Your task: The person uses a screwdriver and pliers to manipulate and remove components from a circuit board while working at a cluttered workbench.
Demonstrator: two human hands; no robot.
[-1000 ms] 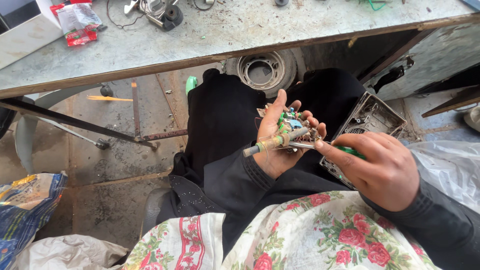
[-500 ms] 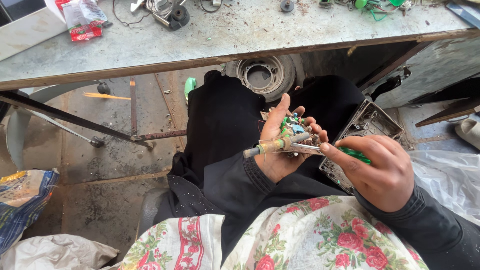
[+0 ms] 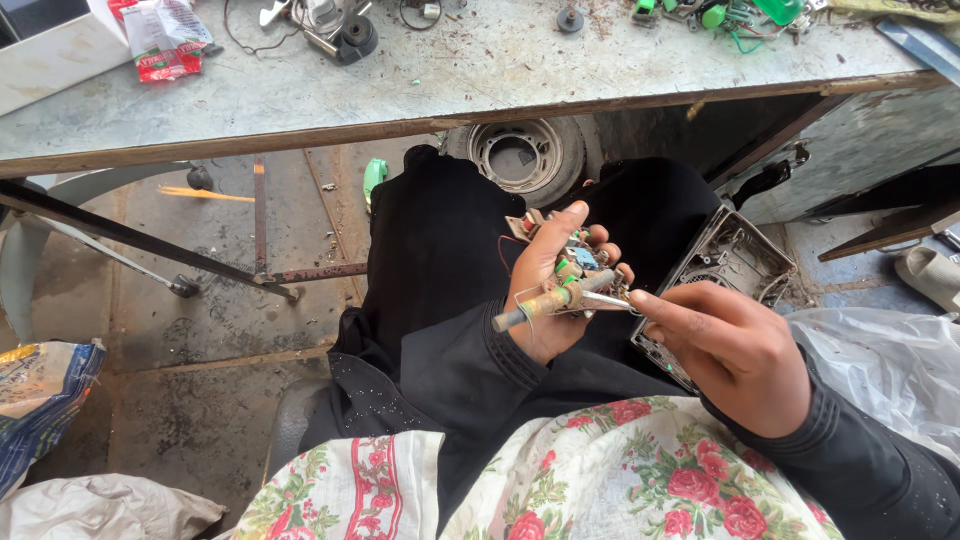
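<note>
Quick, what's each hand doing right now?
Left hand: closed around a small circuit board with a rod-shaped part.
Right hand: fingers pinched on a thin metal tool touching the board.

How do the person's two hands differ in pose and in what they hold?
The left hand lies palm up, cradling a small circuit board; the right hand is turned knuckles up, pinching a thin metal tool at its fingertips. The left hand's fingers curl loosely; the right hand's are drawn together. Both are bare, with black sleeves, over the lap.

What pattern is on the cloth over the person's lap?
Cloth: white with red roses and green leaves; head view.
</note>
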